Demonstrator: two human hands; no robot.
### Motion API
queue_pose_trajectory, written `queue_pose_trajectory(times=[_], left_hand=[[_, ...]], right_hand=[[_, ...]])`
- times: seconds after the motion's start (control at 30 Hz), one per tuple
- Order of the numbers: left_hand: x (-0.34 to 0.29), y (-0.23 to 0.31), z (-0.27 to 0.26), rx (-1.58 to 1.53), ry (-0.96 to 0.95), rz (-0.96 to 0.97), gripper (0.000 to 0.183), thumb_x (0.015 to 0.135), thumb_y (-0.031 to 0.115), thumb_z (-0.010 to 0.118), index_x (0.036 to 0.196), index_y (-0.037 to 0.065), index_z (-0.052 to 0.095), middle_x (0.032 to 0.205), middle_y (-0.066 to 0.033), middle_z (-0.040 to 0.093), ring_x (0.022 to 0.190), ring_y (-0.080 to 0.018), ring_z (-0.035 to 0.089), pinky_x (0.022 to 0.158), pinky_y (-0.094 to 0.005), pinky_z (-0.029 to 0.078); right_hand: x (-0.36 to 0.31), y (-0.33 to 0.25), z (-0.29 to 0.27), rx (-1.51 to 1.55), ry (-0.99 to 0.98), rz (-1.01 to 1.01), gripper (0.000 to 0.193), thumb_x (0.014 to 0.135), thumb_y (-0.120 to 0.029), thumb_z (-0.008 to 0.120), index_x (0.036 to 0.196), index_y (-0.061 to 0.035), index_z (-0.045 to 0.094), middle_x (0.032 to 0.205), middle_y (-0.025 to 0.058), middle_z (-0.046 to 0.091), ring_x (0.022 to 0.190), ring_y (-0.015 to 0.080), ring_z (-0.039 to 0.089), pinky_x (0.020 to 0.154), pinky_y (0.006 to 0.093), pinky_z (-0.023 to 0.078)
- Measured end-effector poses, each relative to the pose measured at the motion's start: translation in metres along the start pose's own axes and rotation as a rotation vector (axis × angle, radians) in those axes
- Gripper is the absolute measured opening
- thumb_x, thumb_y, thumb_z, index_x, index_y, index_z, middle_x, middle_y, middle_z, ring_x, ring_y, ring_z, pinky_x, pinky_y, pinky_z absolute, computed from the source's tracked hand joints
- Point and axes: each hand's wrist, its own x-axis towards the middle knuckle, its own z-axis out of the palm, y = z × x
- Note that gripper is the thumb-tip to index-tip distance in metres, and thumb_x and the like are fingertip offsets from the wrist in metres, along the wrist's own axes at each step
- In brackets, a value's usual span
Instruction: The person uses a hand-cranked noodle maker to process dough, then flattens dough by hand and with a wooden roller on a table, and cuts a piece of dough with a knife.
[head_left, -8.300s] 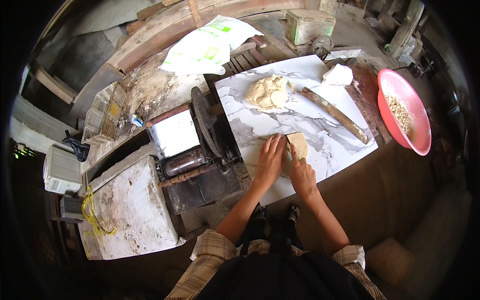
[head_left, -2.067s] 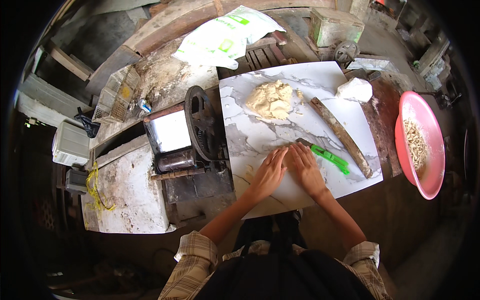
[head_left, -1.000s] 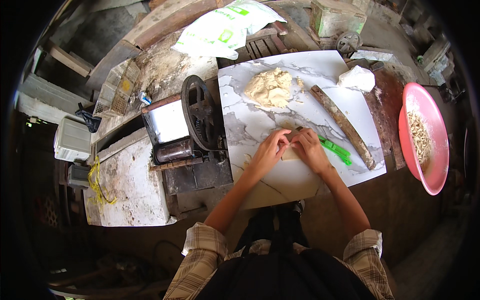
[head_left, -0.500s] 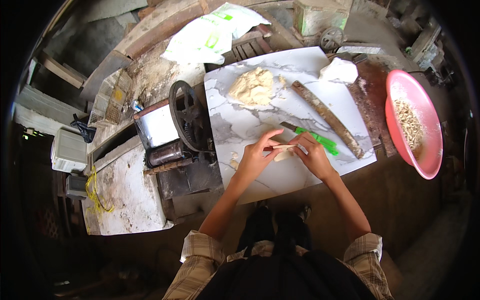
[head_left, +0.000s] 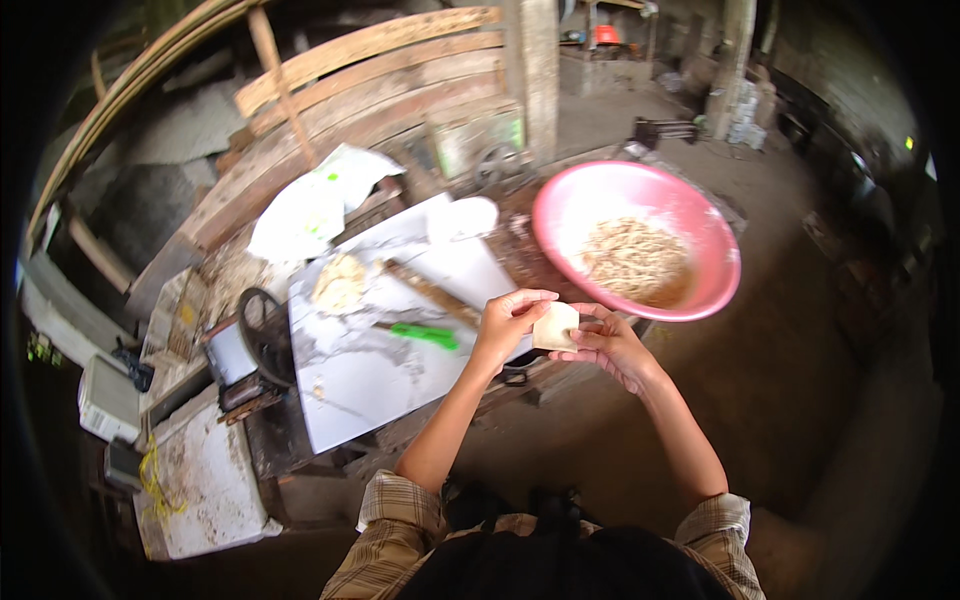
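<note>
A small flat piece of pale dough (head_left: 556, 325) is held between both hands, raised off the board near the pink basin. My left hand (head_left: 508, 322) grips its left edge with fingers curled over the top. My right hand (head_left: 608, 343) supports it from the right and below. Behind the hands lies a white marbled board (head_left: 350, 375) dusted with flour. On it rest a green-handled knife (head_left: 422, 335), a wooden rolling stick (head_left: 430, 292) and a lump of dough (head_left: 338, 283).
A pink basin (head_left: 700, 225) holding cut noodle strips stands just beyond my hands on the right. A hand-crank metal roller machine (head_left: 250, 350) sits left of the board. A white bag (head_left: 310, 205) and wooden planks (head_left: 380, 70) lie behind. Dirt floor lies below and to the right.
Both hands have lifted the dough piece off the board and carried it right, toward the pink basin. The view has swung right, so the basin now sits at centre.
</note>
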Motion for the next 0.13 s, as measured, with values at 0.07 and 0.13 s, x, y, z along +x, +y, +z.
queue_pose_trajectory(times=[0.07,0.13], left_hand=[[0.019,0.002,0.045,0.005,-0.09,0.015,0.025,0.09,0.012,0.061,0.113,0.002,0.063,0.103,-0.0067,0.066,0.093,-0.0117,0.062,0.079,-0.0262,0.052],[0.04,0.008,0.087,0.071,-0.201,-0.035,0.037,0.09,0.014,0.062,0.125,0.003,0.055,0.11,-0.0073,0.064,0.098,-0.0136,0.061,0.083,-0.0274,0.051]], right_hand=[[-0.018,-0.015,-0.044,0.01,0.017,-0.062,0.043,0.089,-0.002,0.057,0.127,0.0052,0.038,0.107,0.023,0.06,0.091,0.0329,0.066,0.084,0.0381,0.056],[-0.036,-0.039,-0.079,0.002,0.072,-0.108,0.05,0.089,-0.002,0.057,0.132,0.0035,0.032,0.109,0.0243,0.06,0.093,0.035,0.066,0.084,0.0386,0.056]])
